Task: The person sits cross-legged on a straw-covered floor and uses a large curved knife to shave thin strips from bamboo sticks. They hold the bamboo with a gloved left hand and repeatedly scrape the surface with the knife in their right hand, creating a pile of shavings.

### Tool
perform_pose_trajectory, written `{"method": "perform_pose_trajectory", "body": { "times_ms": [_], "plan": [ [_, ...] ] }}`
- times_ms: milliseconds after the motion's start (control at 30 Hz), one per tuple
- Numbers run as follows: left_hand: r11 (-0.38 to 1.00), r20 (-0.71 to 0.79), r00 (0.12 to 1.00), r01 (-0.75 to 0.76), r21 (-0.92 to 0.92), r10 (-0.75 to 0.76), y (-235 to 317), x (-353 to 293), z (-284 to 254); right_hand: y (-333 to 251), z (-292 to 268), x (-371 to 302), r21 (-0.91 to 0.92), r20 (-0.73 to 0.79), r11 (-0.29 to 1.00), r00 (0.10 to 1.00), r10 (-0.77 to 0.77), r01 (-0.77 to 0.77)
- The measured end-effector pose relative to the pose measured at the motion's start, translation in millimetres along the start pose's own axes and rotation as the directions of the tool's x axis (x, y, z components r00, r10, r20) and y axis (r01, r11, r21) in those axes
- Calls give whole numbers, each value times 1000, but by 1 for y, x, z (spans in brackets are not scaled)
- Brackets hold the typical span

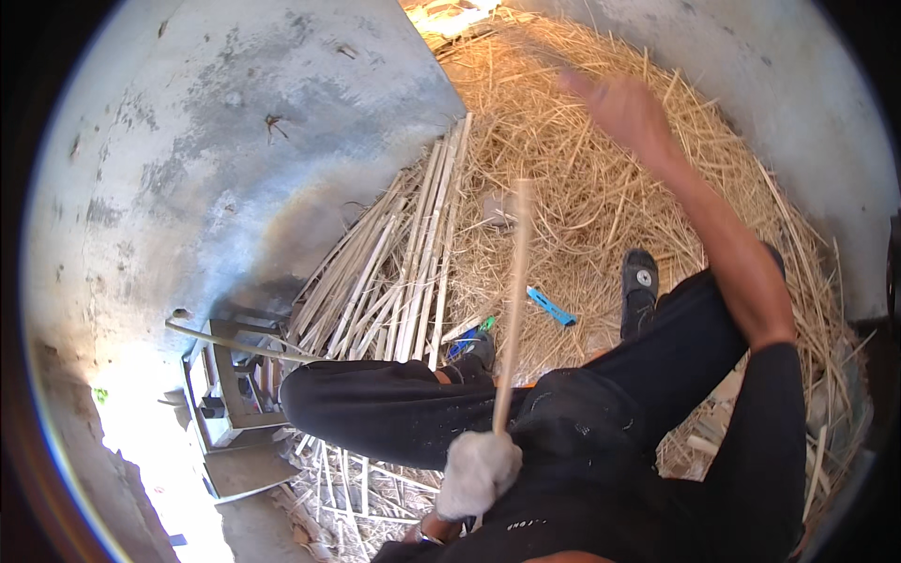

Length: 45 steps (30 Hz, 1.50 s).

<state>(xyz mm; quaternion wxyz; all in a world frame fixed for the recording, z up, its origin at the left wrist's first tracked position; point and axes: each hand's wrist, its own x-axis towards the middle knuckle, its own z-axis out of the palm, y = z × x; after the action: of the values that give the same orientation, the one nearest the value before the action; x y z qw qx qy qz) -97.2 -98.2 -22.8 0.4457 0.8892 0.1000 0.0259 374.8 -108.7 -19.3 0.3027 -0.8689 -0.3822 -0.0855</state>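
Note:
My left hand, wrapped in a white glove or cloth, grips the lower end of a long pale wooden stick that points away from me, over my lap. My right hand is raised and stretched forward above the straw pile; it is blurred, its fingers look apart and it holds nothing. I sit with my legs in dark trousers spread, a dark shoe on the straw.
A bundle of split pale sticks leans against the grey wall at left. A blue tool lies on the straw. A small wooden frame or stool stands at lower left. A concrete wall closes the right side.

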Motion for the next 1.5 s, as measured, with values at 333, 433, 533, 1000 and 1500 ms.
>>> {"method": "perform_pose_trajectory", "body": {
  "times_ms": [333,433,533,1000,1500],
  "plan": [
    [375,-105,847,117,-920,-521,14,54,-32,-18,-13,-35,391,-30,916,995,-92,96],
    [397,-149,838,86,-914,-524,13,59,-36,-51,-12,-74,395,23,872,946,-324,289],
    [448,-198,793,104,-888,-576,30,67,-38,-51,-9,-100,317,131,826,841,-524,466],
    [538,-164,803,218,-815,-573,63,20,-28,37,-6,3,245,147,810,847,512,-532],
    [249,-345,853,-263,-932,-391,21,67,-37,-50,-20,-90,437,220,898,961,-169,58]
  ]
}}
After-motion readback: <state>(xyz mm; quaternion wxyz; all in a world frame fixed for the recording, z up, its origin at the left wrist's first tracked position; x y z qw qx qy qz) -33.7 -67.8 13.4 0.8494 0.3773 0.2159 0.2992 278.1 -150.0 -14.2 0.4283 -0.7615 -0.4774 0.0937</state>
